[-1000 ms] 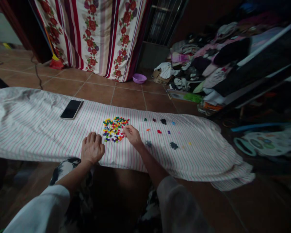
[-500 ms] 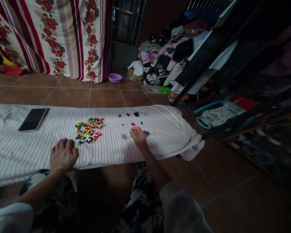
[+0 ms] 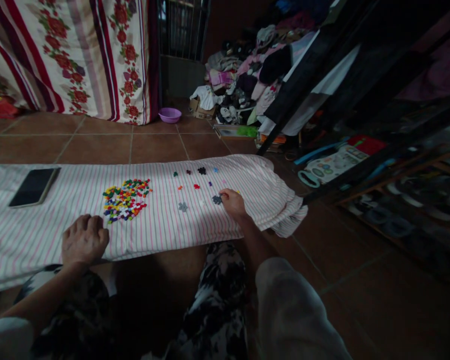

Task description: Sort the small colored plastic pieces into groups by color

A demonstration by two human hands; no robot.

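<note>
My right hand [image 3: 233,203] is over the striped cloth, thumb and fingers pinched together beside a dark grey cluster of pieces [image 3: 217,199]. Whatever is between its fingertips, if anything, is hidden. My left hand [image 3: 84,240] rests on the cloth near its front edge, fingers loosely bent and slightly apart, holding nothing. Just beyond it lies a heap of small coloured plastic pieces [image 3: 124,201]. Other pieces sit in spaced spots: a light grey cluster [image 3: 182,206], a black cluster [image 3: 201,171], a red group [image 3: 197,186], an orange piece [image 3: 179,187] and a white piece [image 3: 203,202].
A phone [image 3: 35,187] lies on the left of the striped cloth [image 3: 165,235]. Beyond are a purple basin [image 3: 170,115] on the tiled floor, a floral curtain [image 3: 90,60] and a pile of clothes [image 3: 247,75]. A shelf [image 3: 393,220] stands at the right.
My right hand has moved right, from beside the light grey cluster to the dark grey one, uncovering a white piece. My left hand stays on the cloth. The view has shifted slightly.
</note>
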